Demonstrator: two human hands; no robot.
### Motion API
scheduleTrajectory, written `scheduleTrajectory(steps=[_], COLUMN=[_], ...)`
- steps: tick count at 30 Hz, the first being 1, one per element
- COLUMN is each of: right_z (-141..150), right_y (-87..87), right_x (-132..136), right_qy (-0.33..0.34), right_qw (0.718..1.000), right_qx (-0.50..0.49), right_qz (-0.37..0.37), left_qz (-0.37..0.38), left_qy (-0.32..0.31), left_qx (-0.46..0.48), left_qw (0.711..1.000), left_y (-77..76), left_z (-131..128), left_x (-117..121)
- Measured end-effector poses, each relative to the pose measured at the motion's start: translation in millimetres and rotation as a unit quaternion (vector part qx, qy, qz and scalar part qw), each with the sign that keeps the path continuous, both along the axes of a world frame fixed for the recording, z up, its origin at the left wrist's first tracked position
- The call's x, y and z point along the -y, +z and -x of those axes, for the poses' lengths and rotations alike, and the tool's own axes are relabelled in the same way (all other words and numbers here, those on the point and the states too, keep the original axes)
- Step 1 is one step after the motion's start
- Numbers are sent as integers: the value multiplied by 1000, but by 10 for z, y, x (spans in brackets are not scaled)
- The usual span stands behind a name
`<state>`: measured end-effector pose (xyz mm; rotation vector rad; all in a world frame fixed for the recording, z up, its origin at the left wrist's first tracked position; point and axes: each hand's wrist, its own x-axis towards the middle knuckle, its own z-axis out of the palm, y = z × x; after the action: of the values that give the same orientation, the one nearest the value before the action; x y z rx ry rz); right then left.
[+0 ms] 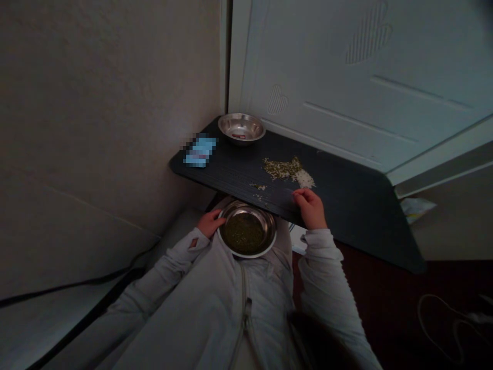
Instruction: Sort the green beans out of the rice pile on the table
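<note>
A metal bowl [269, 241] rests on my lap under the near table edge, with many small green beans [244, 234] in it. My left hand [210, 224] is closed on its left rim. Over the dark table, my right hand [310, 208] pinches a thin, see-through, card-like piece [283, 196]; its exact kind is unclear. Just beyond it lies a loose pile of green beans mixed with white grains [283, 168]. A patch of mostly white grains [305, 179] adjoins that pile on the right. A few stray grains [259, 186] lie closer to the table edge.
The black table [358, 205] stands against a white door [331, 87]. A second metal bowl [242, 128] sits at its far left, beside a blurred light-blue item [200, 151]. A plastic bag [418, 208] is beyond the right end; a pale cable [421, 313] lies on the floor.
</note>
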<state>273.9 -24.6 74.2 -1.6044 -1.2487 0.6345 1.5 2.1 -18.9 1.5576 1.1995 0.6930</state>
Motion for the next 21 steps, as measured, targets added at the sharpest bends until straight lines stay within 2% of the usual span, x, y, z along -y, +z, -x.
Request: scheduleTrajectory(steps=[10,21], right_z=[16,15], right_y=[16,26], right_x=[15,24], right_qy=[31,20], right_qw=[999,1000], right_qx=[-8,19], right_qz=[8,6], left_qz=[16,12], left_qy=[10,11], left_qx=[9,17], left_qw=[1000,1000], left_y=[45,29], left_z=[-12,-16], left_x=[12,11])
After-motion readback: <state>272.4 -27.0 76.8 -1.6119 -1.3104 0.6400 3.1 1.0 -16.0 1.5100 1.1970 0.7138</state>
